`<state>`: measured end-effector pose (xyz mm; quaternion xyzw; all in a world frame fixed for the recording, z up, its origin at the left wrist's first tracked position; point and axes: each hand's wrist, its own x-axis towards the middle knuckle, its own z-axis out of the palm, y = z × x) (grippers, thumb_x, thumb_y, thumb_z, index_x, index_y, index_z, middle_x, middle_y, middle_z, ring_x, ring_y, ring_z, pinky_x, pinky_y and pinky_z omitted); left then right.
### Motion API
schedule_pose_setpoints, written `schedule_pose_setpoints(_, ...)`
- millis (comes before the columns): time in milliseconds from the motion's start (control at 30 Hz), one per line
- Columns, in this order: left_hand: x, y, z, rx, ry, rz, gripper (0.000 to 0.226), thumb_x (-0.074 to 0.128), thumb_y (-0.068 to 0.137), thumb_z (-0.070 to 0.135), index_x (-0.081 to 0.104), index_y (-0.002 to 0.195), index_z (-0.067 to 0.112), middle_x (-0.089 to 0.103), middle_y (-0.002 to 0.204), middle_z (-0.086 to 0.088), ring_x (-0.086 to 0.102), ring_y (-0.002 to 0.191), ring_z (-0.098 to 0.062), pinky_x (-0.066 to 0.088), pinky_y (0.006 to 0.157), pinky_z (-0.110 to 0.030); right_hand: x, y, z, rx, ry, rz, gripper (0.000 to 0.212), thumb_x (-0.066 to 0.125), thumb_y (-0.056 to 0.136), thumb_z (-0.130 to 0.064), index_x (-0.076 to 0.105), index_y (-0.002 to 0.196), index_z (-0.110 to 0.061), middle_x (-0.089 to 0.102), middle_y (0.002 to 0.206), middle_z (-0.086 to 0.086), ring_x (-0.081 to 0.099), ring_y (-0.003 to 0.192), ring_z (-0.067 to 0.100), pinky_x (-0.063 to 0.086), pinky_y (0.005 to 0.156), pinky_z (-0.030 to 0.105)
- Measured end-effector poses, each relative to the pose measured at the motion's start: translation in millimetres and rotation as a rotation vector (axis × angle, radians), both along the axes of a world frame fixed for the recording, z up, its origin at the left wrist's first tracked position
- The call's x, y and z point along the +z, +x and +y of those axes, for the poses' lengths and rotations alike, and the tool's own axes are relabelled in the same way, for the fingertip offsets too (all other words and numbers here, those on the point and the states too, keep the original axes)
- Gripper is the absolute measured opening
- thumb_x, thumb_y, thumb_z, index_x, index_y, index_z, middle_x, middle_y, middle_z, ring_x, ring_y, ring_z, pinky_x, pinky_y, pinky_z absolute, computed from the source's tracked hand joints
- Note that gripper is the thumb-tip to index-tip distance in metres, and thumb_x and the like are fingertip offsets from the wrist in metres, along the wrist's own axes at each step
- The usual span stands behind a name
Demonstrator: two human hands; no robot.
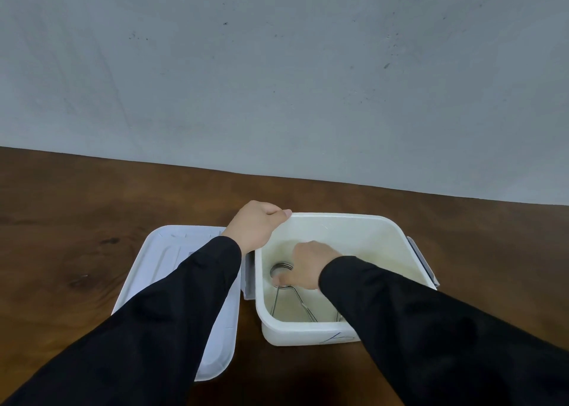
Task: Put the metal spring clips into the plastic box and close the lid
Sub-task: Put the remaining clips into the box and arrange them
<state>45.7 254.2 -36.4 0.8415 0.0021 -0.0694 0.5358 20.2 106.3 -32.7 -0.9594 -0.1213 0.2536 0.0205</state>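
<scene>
The white plastic box (308, 331) stands open on the wooden table, right of centre. My left hand (257, 225) grips its far left rim corner. My right hand (308, 265) reaches down inside the box, fingers closed on a metal spring clip (284, 288) whose coil and two wire legs lie on the box floor. Part of another clip (338, 315) shows beside my right sleeve. The white lid (160, 261) lies flat to the left of the box, partly under my left arm.
The brown wooden table (92, 214) runs back to a grey wall (277, 67). Grey latches (423, 261) hang on the box's right and left sides. Both black sleeves cover the near part of the table.
</scene>
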Motion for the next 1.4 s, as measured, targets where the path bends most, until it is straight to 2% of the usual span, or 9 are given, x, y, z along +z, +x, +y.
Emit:
schedule_pose_setpoints(133, 1.8, -1.6, -1.0, 0.003, 0.005, -0.009, 0.038, 0.057, 0.101, 0.039, 0.077, 0.111, 0.008, 0.074, 0.104, -0.006, 0.061, 0.087, -0.023, 0.049, 0.073, -0.029, -20.2, 5.5, 13.0, -0.033, 0.017, 0.049, 0.059, 0.068, 0.084, -0.057, 0.062, 0.122, -0.012, 0.063, 0.103, 0.004, 0.059, 0.094, 0.024, 0.049, 0.086, 0.034)
schedule_pose_setpoints(467, 0.6, -1.3, -0.9, 0.020, 0.000, -0.001, 0.044, 0.059, 0.099, 0.041, 0.075, 0.101, 0.000, 0.048, 0.074, -0.006, 0.039, 0.065, -0.020, 0.035, 0.062, -0.030, -23.9, 5.7, 17.8, 0.011, 0.026, 0.040, 0.042, 0.073, 0.085, -0.048, 0.057, 0.094, -0.011, 0.053, 0.073, 0.001, 0.055, 0.080, 0.026, 0.043, 0.072, 0.032)
schedule_pose_setpoints(633, 1.7, -2.5, -1.3, 0.013, -0.004, -0.013, 0.045, 0.058, 0.099, 0.041, 0.074, 0.103, -0.001, 0.049, 0.079, -0.005, 0.041, 0.069, -0.018, 0.037, 0.066, -0.029, -16.4, 5.6, 15.2, 0.038, 0.050, 0.009, 0.050, 0.068, 0.086, -0.053, 0.062, 0.114, -0.013, 0.067, 0.099, 0.005, 0.058, 0.086, 0.025, 0.048, 0.076, 0.034)
schedule_pose_setpoints(767, 4.5, -3.8, -1.5, 0.013, -0.022, 0.006, 0.038, 0.061, 0.099, 0.037, 0.070, 0.073, 0.010, 0.042, 0.062, 0.003, 0.033, 0.052, -0.015, 0.028, 0.051, -0.025, 33.5, -2.4, -10.7, 0.019, 0.271, -0.217, 0.053, 0.054, 0.095, -0.050, 0.060, 0.073, -0.003, 0.063, 0.063, 0.015, 0.056, 0.057, 0.028, 0.048, 0.058, 0.036)
schedule_pose_setpoints(967, -1.0, -0.9, -0.8, 0.036, 0.000, -0.001, 0.036, 0.062, 0.097, 0.044, 0.078, 0.103, 0.013, 0.062, 0.092, 0.002, 0.052, 0.082, -0.017, 0.040, 0.074, -0.029, 72.6, -0.3, -165.0, -0.407, 0.534, -0.802, 0.045, 0.050, 0.099, -0.044, 0.069, 0.082, -0.007, 0.068, 0.073, 0.014, 0.062, 0.072, 0.033, 0.052, 0.070, 0.040)
schedule_pose_setpoints(1067, -3.8, 1.7, -0.4, 0.047, 0.000, -0.007, 0.038, 0.064, 0.096, 0.045, 0.078, 0.100, 0.011, 0.059, 0.092, 0.001, 0.050, 0.084, -0.017, 0.037, 0.078, -0.030, 41.7, -9.8, -235.7, -0.612, 0.324, -0.628, 0.034, 0.051, 0.101, -0.041, 0.068, 0.112, -0.015, 0.073, 0.107, 0.007, 0.063, 0.090, 0.022, 0.054, 0.082, 0.036)
schedule_pose_setpoints(1167, -3.9, 2.0, -0.6, 0.045, -0.011, 0.000, 0.042, 0.065, 0.094, 0.046, 0.078, 0.097, 0.006, 0.058, 0.086, -0.001, 0.050, 0.082, -0.017, 0.037, 0.077, -0.032, -10.9, -23.4, -267.0, -0.609, 0.157, -0.288, 0.059, 0.061, 0.090, -0.056, 0.058, 0.134, -0.017, 0.061, 0.135, 0.007, 0.062, 0.110, 0.021, 0.052, 0.091, 0.032)
schedule_pose_setpoints(1300, 0.9, -3.3, -3.6, 0.039, -0.003, 0.013, 0.038, 0.065, 0.095, 0.043, 0.077, 0.082, 0.009, 0.062, 0.075, 0.000, 0.053, 0.072, -0.020, 0.040, 0.069, -0.032, -54.1, -33.2, -264.9, -0.565, 0.071, -0.146, 0.068, 0.065, 0.067, -0.072, 0.063, 0.112, -0.022, 0.055, 0.120, 0.004, 0.056, 0.102, 0.020, 0.053, 0.090, 0.040)
schedule_pose_setpoints(1400, 2.9, -4.2, -4.5, 0.048, 0.029, 0.025, 0.040, 0.064, 0.095, 0.043, 0.072, 0.060, 0.025, 0.058, 0.062, 0.009, 0.049, 0.065, -0.019, 0.037, 0.064, -0.030, -70.6, -34.4, -256.5, -0.566, -0.023, -0.265, 0.064, 0.069, 0.073, -0.065, 0.062, 0.117, -0.019, 0.053, 0.117, 0.004, 0.052, 0.110, 0.026, 0.050, 0.092, 0.042)
